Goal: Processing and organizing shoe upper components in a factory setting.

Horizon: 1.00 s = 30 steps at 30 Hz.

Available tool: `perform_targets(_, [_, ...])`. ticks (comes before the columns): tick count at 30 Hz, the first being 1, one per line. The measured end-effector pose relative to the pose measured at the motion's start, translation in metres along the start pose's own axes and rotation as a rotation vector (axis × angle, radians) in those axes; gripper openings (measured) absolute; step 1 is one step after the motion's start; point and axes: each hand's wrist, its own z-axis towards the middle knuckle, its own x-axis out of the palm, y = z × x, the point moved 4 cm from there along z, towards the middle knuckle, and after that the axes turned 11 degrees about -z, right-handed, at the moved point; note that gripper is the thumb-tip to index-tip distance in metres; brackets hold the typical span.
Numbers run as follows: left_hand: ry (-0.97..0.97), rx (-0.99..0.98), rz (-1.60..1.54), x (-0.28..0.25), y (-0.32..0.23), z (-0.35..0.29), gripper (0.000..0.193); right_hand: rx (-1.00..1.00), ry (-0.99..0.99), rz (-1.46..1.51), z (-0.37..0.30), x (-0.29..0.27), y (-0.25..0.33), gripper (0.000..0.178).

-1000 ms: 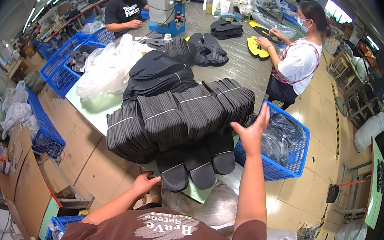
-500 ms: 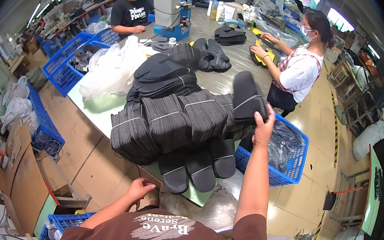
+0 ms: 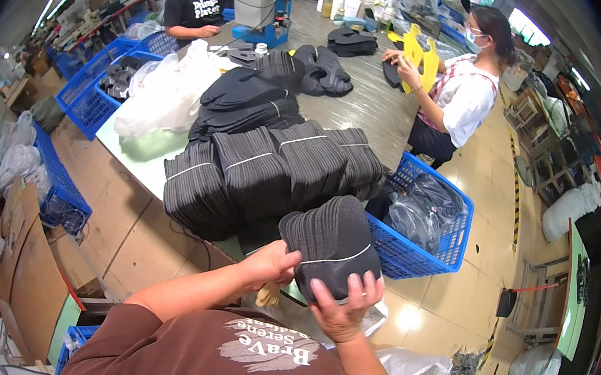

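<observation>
Crowding the table (image 3: 141, 163) at left, the stacked bundles (image 3: 254, 171) could topple if knocked by the loose bundle (image 3: 336, 232) held just in front of them. The left hand (image 3: 273, 264) has its fingers curled at that bundle's left edge, how firmly I cannot tell, while the right hand (image 3: 346, 304) cups its near end; uneven pressure or a slipping pale band (image 3: 340, 258) could spill pads toward the blue crate (image 3: 410, 263) at right.
</observation>
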Motion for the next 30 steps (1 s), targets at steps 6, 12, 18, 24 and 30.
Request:
perform_targets(6, [-0.076, -0.141, -0.078, -0.023, 0.011, 0.017, 0.052, 0.442, 0.083, 0.655, -0.007, -0.022, -0.027, 0.071])
perform_targets(12, [0.249, -0.216, 0.212, -0.011, 0.022, 0.048, 0.035, 1.364, 0.308, 1.918, -0.056, 0.034, -0.037, 0.075])
perform_targets(18, [0.218, 0.007, -0.209, -0.010, 0.024, 0.035, 0.081, 1.508, -0.325, 2.110, -0.040, 0.059, -0.037, 0.058])
perform_targets(24, [0.082, 0.525, -0.149, 0.021, 0.019, 0.055, 0.103, 1.243, -0.363, 1.512, -0.023, 0.075, -0.007, 0.064])
perform_targets(30, [0.057, 0.242, 0.093, 0.017, -0.034, 0.053, 0.081, 1.095, -0.406, 1.794, -0.036, 0.054, -0.061, 0.088])
